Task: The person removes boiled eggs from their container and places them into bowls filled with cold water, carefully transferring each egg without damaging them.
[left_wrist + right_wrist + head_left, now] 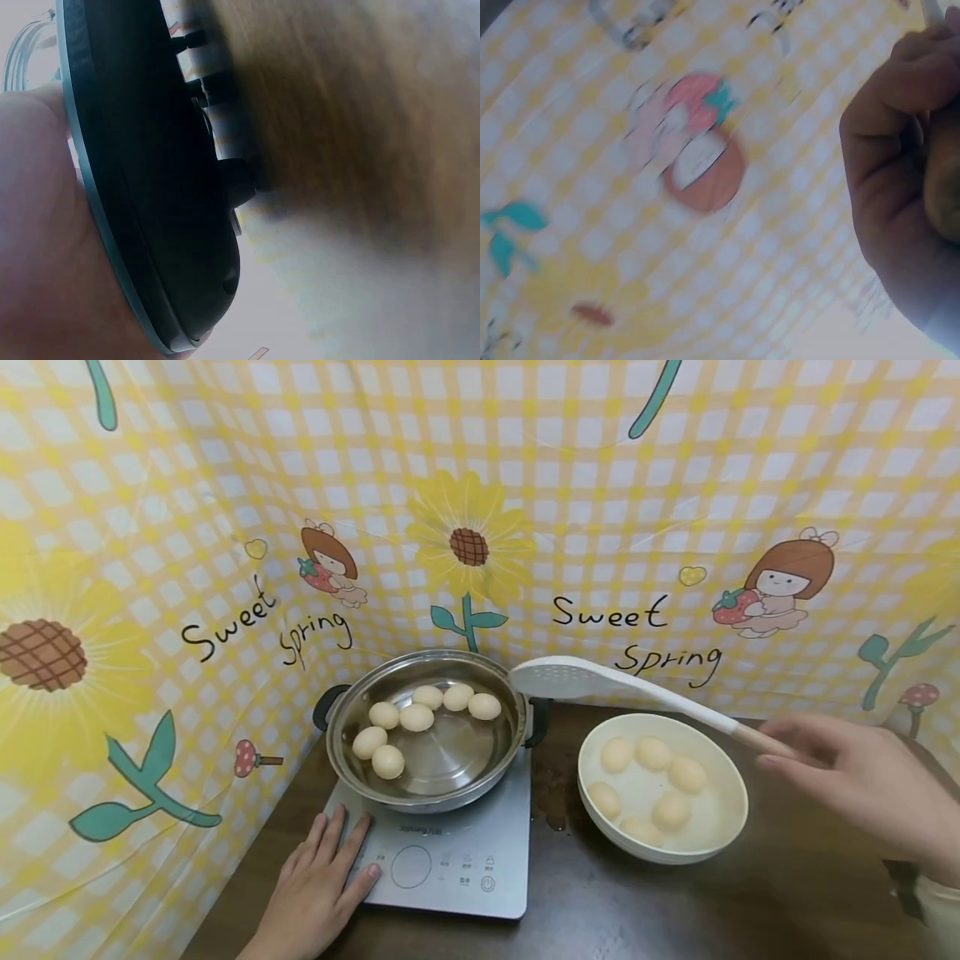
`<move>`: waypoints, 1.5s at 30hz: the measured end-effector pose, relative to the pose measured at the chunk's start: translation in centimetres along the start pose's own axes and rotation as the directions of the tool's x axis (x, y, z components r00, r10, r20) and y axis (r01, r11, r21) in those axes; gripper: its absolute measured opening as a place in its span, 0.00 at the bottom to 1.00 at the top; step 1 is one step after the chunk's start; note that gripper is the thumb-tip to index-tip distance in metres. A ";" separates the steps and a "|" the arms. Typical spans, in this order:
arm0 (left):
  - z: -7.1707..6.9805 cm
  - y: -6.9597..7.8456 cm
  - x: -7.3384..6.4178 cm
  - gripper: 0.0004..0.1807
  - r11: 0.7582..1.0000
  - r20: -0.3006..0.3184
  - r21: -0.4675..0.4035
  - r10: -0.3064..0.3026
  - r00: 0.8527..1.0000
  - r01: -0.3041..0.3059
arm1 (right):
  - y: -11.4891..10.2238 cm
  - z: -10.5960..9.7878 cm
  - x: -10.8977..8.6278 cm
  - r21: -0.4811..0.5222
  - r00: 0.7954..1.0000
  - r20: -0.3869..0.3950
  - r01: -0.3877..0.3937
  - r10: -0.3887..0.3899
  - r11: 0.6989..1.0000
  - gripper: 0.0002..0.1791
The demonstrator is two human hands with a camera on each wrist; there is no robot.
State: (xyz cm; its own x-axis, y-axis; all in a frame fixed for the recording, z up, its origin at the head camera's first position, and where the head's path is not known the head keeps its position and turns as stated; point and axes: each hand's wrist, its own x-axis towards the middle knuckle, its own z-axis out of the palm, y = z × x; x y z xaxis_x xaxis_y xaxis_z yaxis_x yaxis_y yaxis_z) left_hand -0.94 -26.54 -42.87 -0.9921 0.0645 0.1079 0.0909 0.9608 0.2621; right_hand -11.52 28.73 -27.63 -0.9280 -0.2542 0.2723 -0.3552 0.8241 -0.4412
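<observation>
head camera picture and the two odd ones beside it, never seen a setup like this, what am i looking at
There is no machine here: it is a person working bare-handed. The wide picture comes from a camera worn on the head; the others, from cameras on each wrist. The left wrist view shows mainly a dark shape, the right one patterned cloth. On the table stand a cooker, with a pot on it, and a bowl. The pot holds seven eggs, the bowl six. The left hand rests on the cooker's edge. The right hand holds a spoon, its far end near the pot's rim.
</observation>
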 end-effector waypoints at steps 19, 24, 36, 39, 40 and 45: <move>0.0 0.8 0.1 0.36 1.000 -0.024 0.001 0.024 0.999 -0.024 | -6.7 5.8 7.4 -0.157 0.952 -0.003 0.302 -0.306 0.940 0.11; -0.1 0.9 0.1 0.36 1.000 -0.033 0.005 0.027 0.999 -0.027 | -6.9 6.2 7.7 -0.180 0.950 0.003 0.308 -0.313 0.934 0.11; -0.2 0.4 -0.1 0.36 1.000 -0.036 0.011 0.019 0.999 -0.018 | -6.8 6.1 7.4 -0.162 0.931 0.036 0.363 -0.362 0.918 0.08; -0.2 0.3 -0.1 0.35 1.000 -0.033 0.008 0.016 0.999 -0.015 | -6.8 5.9 7.2 -0.128 0.936 0.076 0.350 -0.343 0.928 0.08; -0.2 0.3 -0.1 0.35 1.000 -0.032 0.005 0.015 0.999 -0.015 | -6.8 5.9 7.2 -0.118 0.937 0.085 0.346 -0.338 0.931 0.08; -0.3 0.1 -0.1 0.35 1.000 -0.027 -0.006 0.009 1.000 -0.009 | -7.0 5.6 7.0 -0.088 0.943 0.142 0.316 -0.302 0.945 0.08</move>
State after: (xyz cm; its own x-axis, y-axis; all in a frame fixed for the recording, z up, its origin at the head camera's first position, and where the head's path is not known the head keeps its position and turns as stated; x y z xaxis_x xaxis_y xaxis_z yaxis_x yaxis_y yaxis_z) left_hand -0.76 -26.51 -42.56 -0.9885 0.0656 0.1360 0.1003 0.9585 0.2670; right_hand -16.12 18.34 -27.45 -0.7836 -0.5601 0.2688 -0.6187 0.7430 -0.2553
